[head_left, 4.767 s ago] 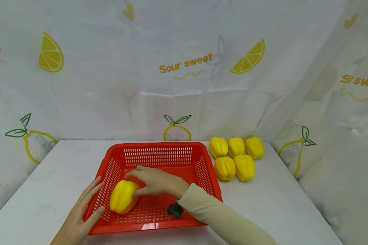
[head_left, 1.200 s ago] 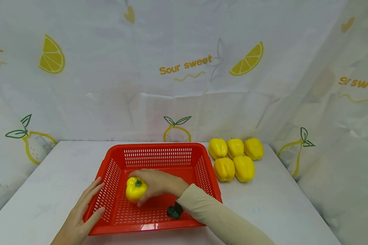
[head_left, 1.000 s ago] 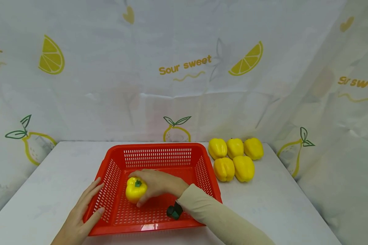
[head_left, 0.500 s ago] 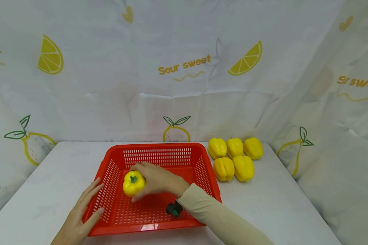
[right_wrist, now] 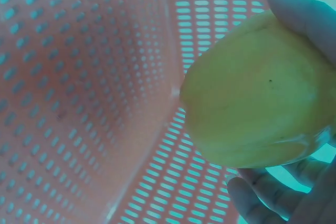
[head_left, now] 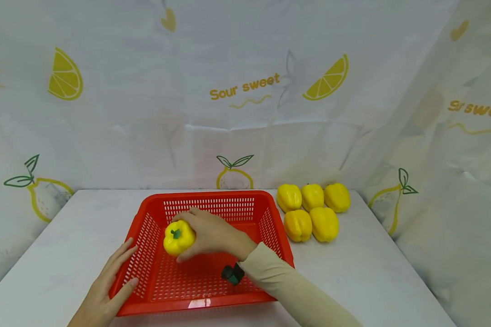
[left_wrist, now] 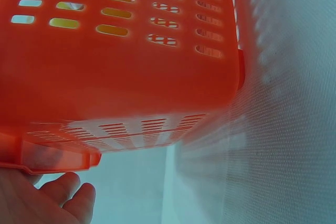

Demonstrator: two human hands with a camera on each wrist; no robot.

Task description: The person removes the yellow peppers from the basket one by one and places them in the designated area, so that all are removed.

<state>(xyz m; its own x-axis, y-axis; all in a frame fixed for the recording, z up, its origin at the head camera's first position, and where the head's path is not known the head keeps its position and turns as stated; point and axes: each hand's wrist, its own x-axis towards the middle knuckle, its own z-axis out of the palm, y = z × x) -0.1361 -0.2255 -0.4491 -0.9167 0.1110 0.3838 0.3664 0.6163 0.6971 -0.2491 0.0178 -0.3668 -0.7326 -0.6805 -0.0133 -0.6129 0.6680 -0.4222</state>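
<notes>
My right hand [head_left: 210, 234] grips a yellow bell pepper [head_left: 178, 238] inside the red plastic basket [head_left: 206, 299]. The pepper's green stem faces the head camera. In the right wrist view the thumb and fingers [right_wrist: 257, 198] are on opposite sides of the pepper [right_wrist: 257, 93], which is held off the basket's floor. My left hand [head_left: 106, 281] touches the basket's left rim near the front corner, its fingers fairly straight and its thumb spread. The left wrist view shows these fingers [left_wrist: 81, 200] by the rim, partly hidden. Yellow shows through the wall slots there.
Several yellow bell peppers [head_left: 311, 211] lie in two rows on the white table [head_left: 364, 268], right of the basket. A white cloth with lemon prints [head_left: 237, 136] hangs behind the table and at its sides. A small black device [head_left: 232, 274] sits at my right wrist.
The right hand reached the pepper lying at the basket's left, gripped it, turned its stem toward the camera and raised it, moving slightly back. The left hand stayed at the rim.
</notes>
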